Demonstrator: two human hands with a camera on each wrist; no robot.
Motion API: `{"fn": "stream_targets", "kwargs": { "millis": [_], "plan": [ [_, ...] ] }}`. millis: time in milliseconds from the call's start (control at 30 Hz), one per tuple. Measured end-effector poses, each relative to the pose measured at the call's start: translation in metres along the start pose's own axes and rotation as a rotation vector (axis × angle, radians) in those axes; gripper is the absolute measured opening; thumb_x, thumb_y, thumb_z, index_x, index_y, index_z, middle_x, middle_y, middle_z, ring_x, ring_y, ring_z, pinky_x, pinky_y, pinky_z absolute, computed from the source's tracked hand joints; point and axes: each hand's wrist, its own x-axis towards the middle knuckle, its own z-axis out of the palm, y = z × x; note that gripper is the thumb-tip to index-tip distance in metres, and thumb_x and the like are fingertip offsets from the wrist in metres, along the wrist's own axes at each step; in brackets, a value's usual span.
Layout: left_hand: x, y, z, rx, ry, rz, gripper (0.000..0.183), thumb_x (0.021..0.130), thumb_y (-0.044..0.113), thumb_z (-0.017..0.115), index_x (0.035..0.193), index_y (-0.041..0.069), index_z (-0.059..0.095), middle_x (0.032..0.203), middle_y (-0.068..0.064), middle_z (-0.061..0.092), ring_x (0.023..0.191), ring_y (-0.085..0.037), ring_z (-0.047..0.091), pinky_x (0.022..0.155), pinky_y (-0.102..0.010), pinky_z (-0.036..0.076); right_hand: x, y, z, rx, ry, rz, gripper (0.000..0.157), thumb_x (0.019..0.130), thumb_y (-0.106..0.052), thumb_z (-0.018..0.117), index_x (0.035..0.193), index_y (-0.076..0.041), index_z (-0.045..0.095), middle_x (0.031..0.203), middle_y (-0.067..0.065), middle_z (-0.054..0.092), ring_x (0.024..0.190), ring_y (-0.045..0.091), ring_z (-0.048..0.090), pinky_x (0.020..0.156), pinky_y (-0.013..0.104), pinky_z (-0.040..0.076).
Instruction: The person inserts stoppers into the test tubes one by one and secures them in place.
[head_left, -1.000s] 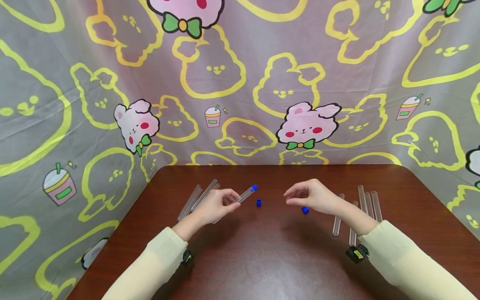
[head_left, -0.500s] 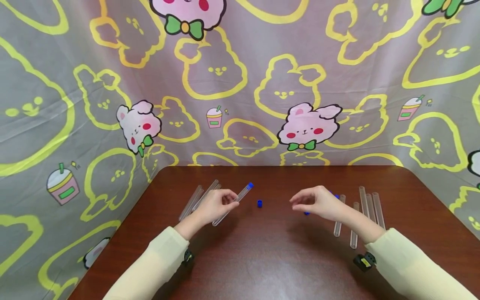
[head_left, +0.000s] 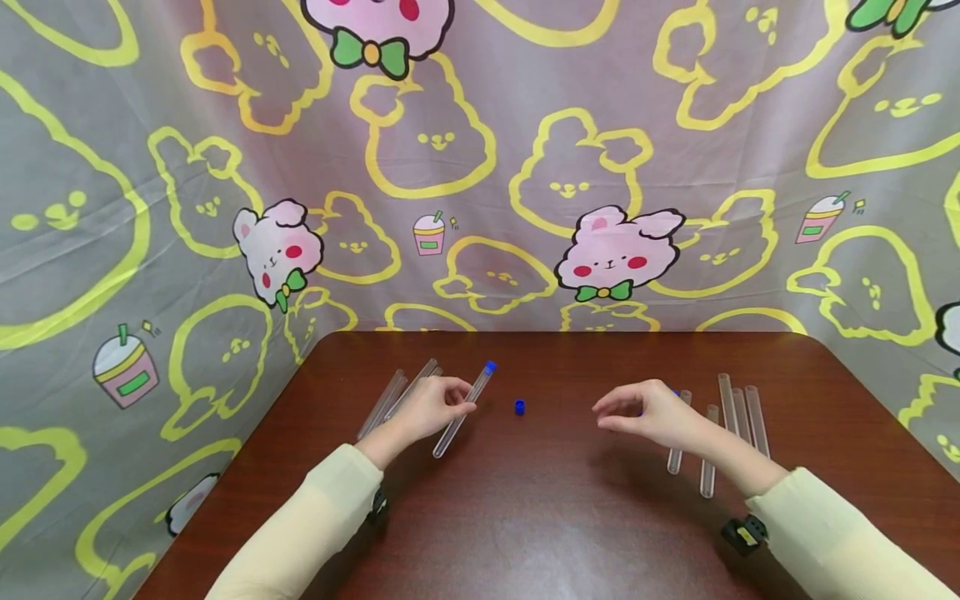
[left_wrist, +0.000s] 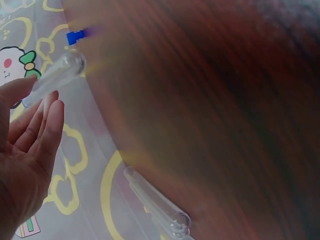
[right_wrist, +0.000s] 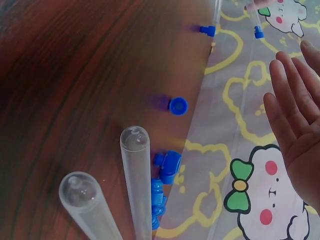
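Note:
A clear test tube with a blue cap on its upper end leans in my left hand. Thumb and fingertips pinch it around the middle; in the left wrist view its rounded bottom points toward the camera. My right hand hovers over the table's right half, fingers loosely bent and holding nothing. One loose blue cap lies between the hands. Below the right hand, the right wrist view shows another cap and a cluster of several blue caps, mostly hidden from the head view.
Several clear test tubes lie on the brown table beside and behind the right forearm. More tubes lie left of the left hand. A patterned cloth hangs along the table's back and sides.
My left hand has tipped the capped tube steeper, its cap swinging leftward. My right hand has drawn back to the right and slightly nearer, still holding nothing.

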Motion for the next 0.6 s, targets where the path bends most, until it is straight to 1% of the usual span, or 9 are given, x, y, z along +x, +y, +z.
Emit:
{"fn": "stream_targets", "kwargs": {
  "millis": [67,133,233,300,467,600],
  "plan": [
    [0.002,-0.001,0.002,-0.002,-0.02,-0.015,0.019,0.083,0.012,0.078,0.099,0.003,0.072,0.07,0.005,0.062,0.061,-0.006,0.055,0.057,-0.023,0.046,-0.001,0.0,0.0,-0.002,-0.001,0.008,0.019,0.084,-0.016,0.077,0.102,-0.011,0.074,0.09,-0.007,0.072,0.084,0.008,0.066,0.069,0.027,0.053],
    [0.005,-0.003,0.004,-0.007,-0.037,-0.016,0.02,0.083,0.012,0.077,0.1,0.001,0.071,0.07,0.005,0.062,0.059,-0.005,0.054,0.056,-0.022,0.046,-0.002,0.0,0.0,-0.007,0.001,0.013,0.019,0.084,-0.018,0.077,0.102,-0.01,0.074,0.09,-0.006,0.072,0.084,0.008,0.066,0.07,0.027,0.053],
    [0.007,-0.006,0.008,-0.012,-0.053,-0.018,0.021,0.083,0.011,0.077,0.1,0.0,0.071,0.069,0.004,0.062,0.057,-0.005,0.053,0.054,-0.022,0.045,-0.004,0.001,0.0,-0.014,0.003,0.024,0.019,0.084,-0.019,0.077,0.101,-0.011,0.074,0.09,-0.008,0.072,0.084,0.008,0.066,0.071,0.027,0.053],
    [0.008,-0.008,0.01,-0.016,-0.058,-0.027,0.022,0.083,0.01,0.078,0.1,0.0,0.07,0.068,0.004,0.061,0.055,-0.005,0.052,0.051,-0.022,0.044,-0.005,0.002,-0.001,-0.016,0.005,0.017,0.018,0.085,-0.019,0.077,0.101,-0.011,0.074,0.09,-0.007,0.072,0.084,0.008,0.066,0.071,0.027,0.053],
    [0.01,-0.011,0.014,-0.013,-0.079,-0.065,0.023,0.083,0.01,0.078,0.101,-0.001,0.07,0.067,0.004,0.06,0.053,-0.005,0.051,0.049,-0.021,0.044,-0.008,0.003,-0.002,-0.026,0.022,0.004,0.017,0.085,-0.017,0.076,0.1,-0.009,0.074,0.09,-0.003,0.072,0.084,0.008,0.066,0.07,0.027,0.053],
    [0.011,-0.013,0.017,-0.019,-0.095,-0.098,0.025,0.082,0.01,0.078,0.103,-0.002,0.069,0.067,0.003,0.06,0.049,-0.006,0.052,0.047,-0.022,0.046,-0.012,0.003,-0.004,-0.042,0.029,0.024,0.019,0.085,-0.019,0.077,0.1,-0.008,0.074,0.088,-0.006,0.072,0.083,0.007,0.065,0.07,0.026,0.052]
  ]
}}
